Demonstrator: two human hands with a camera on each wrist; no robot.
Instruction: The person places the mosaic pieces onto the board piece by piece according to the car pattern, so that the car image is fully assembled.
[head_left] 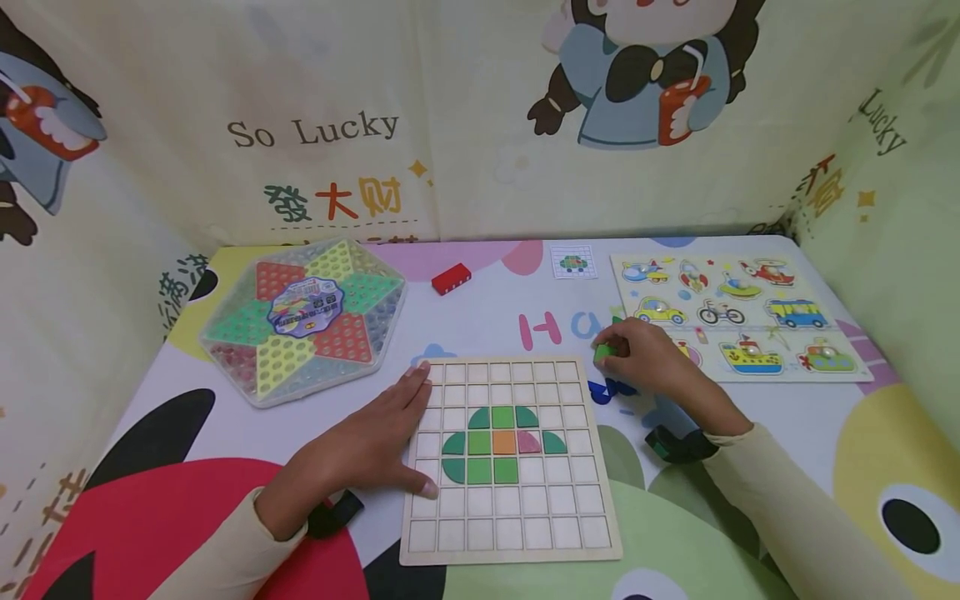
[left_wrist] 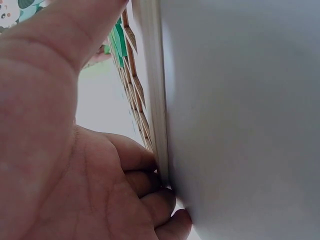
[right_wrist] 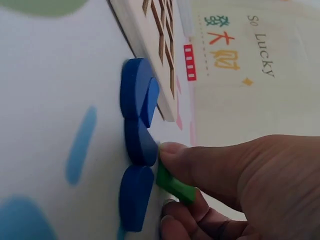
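Note:
A wooden grid board [head_left: 510,558] lies flat on the table. Set in its cells are several green pieces [head_left: 478,472], an orange square [head_left: 504,442] and a pink rounded piece [head_left: 528,442]. My left hand [head_left: 367,446] rests against the board's left side, fingers extended along the edge and thumb near its lower left. Beyond the board's right side, my right hand [head_left: 648,354] pinches a green block [right_wrist: 175,187] between thumb and fingers, just above or on the table; contact is unclear. Several blue rounded blocks [right_wrist: 137,197] lie beside that hand.
A boxed Chinese checkers set [head_left: 360,292] lies at back left, with a red block [head_left: 451,279] to its right. A small pattern card [head_left: 573,262] lies at the back. To the right is a vehicle picture puzzle board [head_left: 742,337]. Printed curtains [head_left: 465,125] surround the table.

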